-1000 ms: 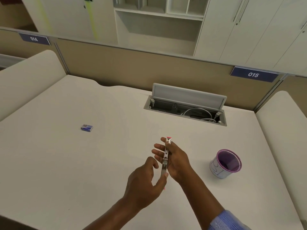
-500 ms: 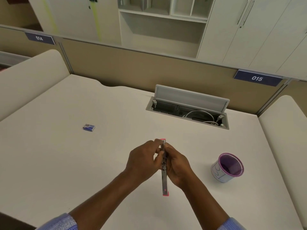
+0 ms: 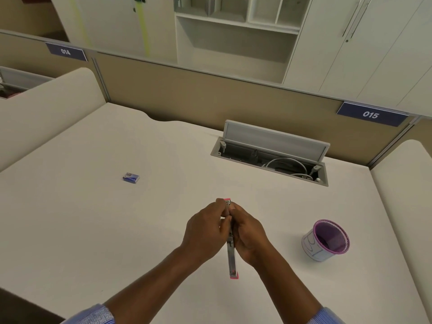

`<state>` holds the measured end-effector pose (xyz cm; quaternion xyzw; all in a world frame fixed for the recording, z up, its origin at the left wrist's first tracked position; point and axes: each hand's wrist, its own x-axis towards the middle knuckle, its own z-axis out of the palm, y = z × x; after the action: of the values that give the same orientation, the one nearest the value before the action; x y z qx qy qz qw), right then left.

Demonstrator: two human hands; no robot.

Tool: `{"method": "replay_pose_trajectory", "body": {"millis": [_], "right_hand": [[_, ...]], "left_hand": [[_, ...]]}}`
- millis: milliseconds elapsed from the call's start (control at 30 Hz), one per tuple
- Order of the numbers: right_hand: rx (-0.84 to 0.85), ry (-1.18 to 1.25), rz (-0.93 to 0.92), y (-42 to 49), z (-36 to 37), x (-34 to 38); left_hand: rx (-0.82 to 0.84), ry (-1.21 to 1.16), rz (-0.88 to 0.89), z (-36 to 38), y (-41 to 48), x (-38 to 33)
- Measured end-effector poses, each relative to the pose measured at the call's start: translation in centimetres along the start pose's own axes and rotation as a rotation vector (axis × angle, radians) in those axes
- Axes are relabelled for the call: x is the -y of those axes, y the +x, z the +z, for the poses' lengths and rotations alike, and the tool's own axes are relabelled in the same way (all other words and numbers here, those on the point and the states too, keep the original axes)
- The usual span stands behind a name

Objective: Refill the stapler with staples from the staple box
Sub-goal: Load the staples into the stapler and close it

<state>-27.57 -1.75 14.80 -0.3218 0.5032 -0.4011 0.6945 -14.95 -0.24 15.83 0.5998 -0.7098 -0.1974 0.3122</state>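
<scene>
two blue sleeves (image 3: 93, 315) are cut off by the bottom edge, so only the forearms and hands show. both hands meet above the white desk (image 3: 105, 242) around a slim stapler (image 3: 232, 260). it is seen edge-on as a thin metal strip with pink ends, and whether it holds any staples is hard to make out. its middle and most of its far half are hidden between the palms. the left hand (image 3: 205, 232) curls its fingers against the stapler's far part, fingertips pinching near the pink tip. the right hand (image 3: 250, 237) wraps round it from the other side. the near end sticks out below the wrists, toward the person. to the right, apart from the hands, stands a purple-rimmed cup (image 3: 327, 240). farther left the small blue staple box (image 3: 131, 177) lies flat on the desk, well apart from both hands, its print too small to read. beyond, a cable hatch (image 3: 271, 157) has its lid raised, with white cables inside. signs 014 (image 3: 66, 52) and 015 (image 3: 371, 115) sit on the partition.
</scene>
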Motion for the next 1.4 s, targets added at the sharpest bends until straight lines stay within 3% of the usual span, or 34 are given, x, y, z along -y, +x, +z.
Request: {"method": "replay_pose_trajectory", "body": {"millis": [533, 667, 1100, 1300, 1400], "right_hand": [[0.022, 0.059, 0.013, -0.3, 1.0, 0.2], [0.037, -0.023, -0.01, -0.7, 1.2, -0.1], [0.028, 0.03, 0.027, -1.0, 1.8, -1.0], [-0.073, 0.087, 0.039, -0.3, 2.2, -1.5], [-0.177, 0.148, 0.108, 0.8, 2.5, -2.1]], "left_hand": [[0.003, -0.038, 0.036, 0.1, -0.4, 0.0], [0.06, -0.088, -0.001, -0.4, -0.1, 0.4], [0.094, -0.156, -0.094, -0.6, -0.7, 0.8], [0.072, -0.074, -0.035, 0.8, -1.8, 1.1], [0.08, -0.134, -0.091, 1.9, -2.0, 1.7]]}}
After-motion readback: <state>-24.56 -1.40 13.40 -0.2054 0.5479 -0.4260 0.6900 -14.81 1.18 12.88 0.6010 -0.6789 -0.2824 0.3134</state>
